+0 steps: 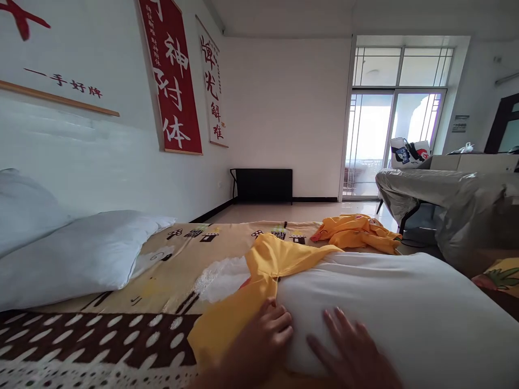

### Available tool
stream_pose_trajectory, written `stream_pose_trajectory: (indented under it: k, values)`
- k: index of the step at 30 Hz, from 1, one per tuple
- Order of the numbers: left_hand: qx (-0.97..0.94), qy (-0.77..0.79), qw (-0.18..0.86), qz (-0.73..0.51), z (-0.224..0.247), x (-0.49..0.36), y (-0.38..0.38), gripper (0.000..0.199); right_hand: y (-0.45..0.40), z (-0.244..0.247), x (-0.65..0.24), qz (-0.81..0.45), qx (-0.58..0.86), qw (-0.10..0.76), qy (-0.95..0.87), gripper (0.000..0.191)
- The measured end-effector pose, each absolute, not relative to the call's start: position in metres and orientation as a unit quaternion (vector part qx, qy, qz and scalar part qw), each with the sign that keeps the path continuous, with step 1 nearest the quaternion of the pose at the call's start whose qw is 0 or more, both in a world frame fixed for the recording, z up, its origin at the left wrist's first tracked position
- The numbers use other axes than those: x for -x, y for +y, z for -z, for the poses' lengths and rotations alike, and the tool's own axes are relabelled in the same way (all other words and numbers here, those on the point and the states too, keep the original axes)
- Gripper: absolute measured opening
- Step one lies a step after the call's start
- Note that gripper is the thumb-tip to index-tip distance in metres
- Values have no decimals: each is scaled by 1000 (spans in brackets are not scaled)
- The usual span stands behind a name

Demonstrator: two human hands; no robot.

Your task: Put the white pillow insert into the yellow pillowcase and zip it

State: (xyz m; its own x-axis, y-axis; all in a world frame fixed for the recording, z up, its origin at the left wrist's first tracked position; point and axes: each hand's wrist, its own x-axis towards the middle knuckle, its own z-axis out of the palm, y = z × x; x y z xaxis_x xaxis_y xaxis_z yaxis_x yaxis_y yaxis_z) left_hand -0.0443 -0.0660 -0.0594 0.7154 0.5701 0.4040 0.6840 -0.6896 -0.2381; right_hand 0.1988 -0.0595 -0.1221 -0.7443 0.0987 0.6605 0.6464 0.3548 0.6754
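A plump white pillow (397,302) lies across the bed in front of me. Its left end meets a yellow pillowcase (227,313), whose cloth spreads to the left and runs along the pillow's far edge. My left hand (270,329) is closed, fingers curled on the pillowcase edge beside the pillow. My right hand (348,343) rests on the pillow's near side with its fingers spread, slightly blurred. How much of the pillow is inside the case cannot be made out.
Two other white pillows (81,259) lie at the left by the wall. A crumpled orange cloth (357,232) sits on the far side of the patterned bedsheet (158,275). Plastic-covered furniture (430,189) stands at right; a black panel (263,185) leans by the far wall.
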Motion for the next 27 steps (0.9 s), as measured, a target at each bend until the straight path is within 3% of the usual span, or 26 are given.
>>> stream_pose_trajectory:
  k: [5, 11, 15, 19, 23, 27]
  values:
    - [898, -393, 170, 100, 37, 59, -45, 16, -34, 94, -192, 480, 285, 260, -788, 52]
    - [897, -416, 147, 25, -1, 55, -36, 27, -12, 57, -185, 361, 348, 143, -853, 55]
    - [894, -442, 75, 16, -10, 45, -36, 42, -3, 40, -185, 295, 378, 130, -868, 54]
    - [900, -427, 89, -7, -4, 36, -49, 32, 7, 29, -185, 279, 392, 125, -867, 60]
    - [904, -415, 74, 77, -8, 12, -60, 34, 17, 14, -180, 250, 416, 124, -865, 59]
    - [852, -485, 30, 194, -23, -24, -41, 40, 27, 15, -171, 151, 385, 183, -892, 53]
